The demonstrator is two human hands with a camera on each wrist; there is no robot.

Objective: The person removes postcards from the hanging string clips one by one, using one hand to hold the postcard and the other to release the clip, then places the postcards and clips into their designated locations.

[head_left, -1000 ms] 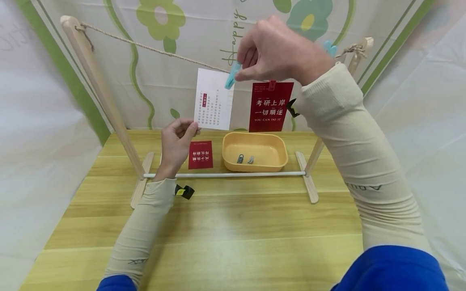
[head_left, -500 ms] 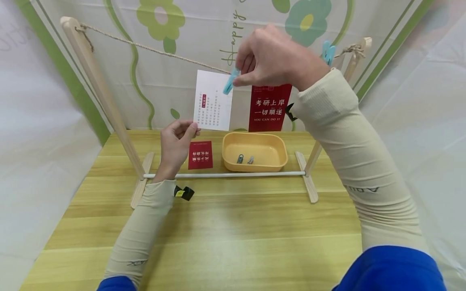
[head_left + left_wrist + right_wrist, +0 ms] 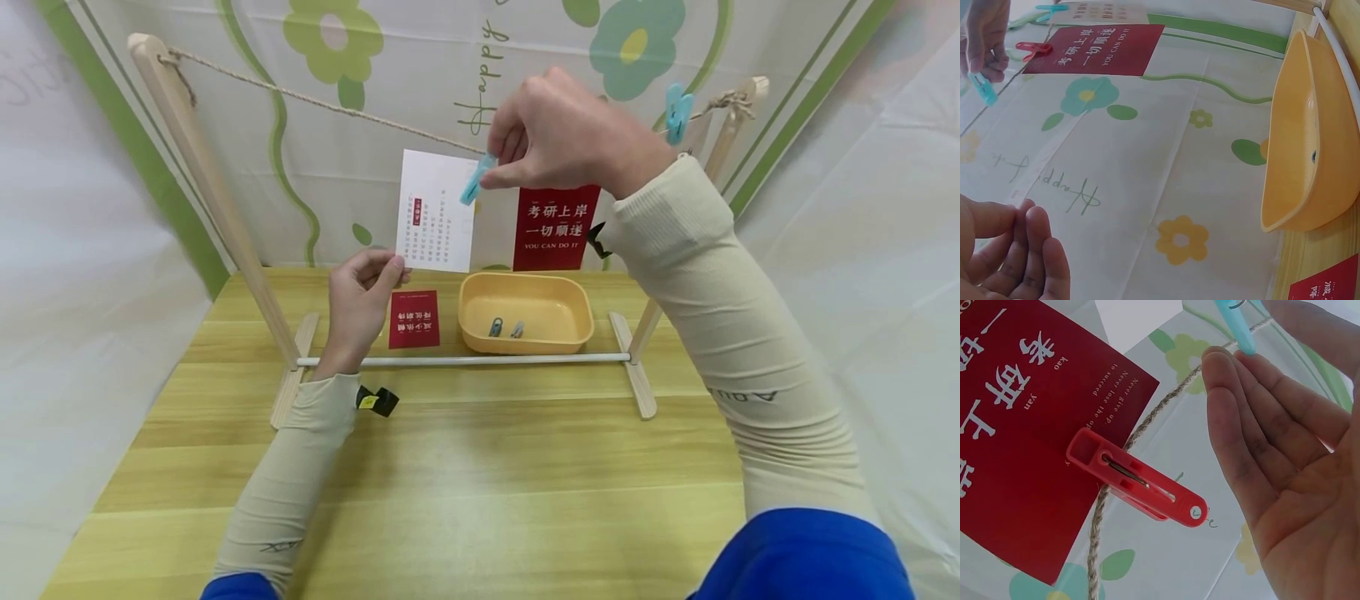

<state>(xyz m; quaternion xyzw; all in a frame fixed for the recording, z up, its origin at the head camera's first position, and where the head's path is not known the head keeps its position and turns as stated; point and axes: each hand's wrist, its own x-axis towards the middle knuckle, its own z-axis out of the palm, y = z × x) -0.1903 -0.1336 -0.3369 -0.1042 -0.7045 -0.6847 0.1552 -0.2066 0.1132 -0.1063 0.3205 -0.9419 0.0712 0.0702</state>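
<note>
My left hand [image 3: 356, 304] pinches a white printed card [image 3: 437, 212] at its lower left corner, holding it up below the rope [image 3: 322, 104]. Between thumb and fingers of my right hand [image 3: 573, 133] is a light blue clothespin [image 3: 477, 180], in front of the card's upper right part in the head view. Whether the clothespin bites the rope or card cannot be told. A red card [image 3: 557, 229] with white lettering hangs right of it, its top hidden by my right hand; the right wrist view shows a red clothespin [image 3: 1138, 478] clamping it to the rope.
Wooden posts [image 3: 217, 200] carry the rope, joined below by a white bar [image 3: 465, 361]. A yellow tray [image 3: 525, 342] holds small clips [image 3: 496, 327]. Beside it lies a red card [image 3: 414, 320]. Another light blue clothespin [image 3: 678, 115] sits on the rope at right.
My right hand has come down a little with the blue clothespin. The white card has sunk slightly in my left hand, which has barely shifted.
</note>
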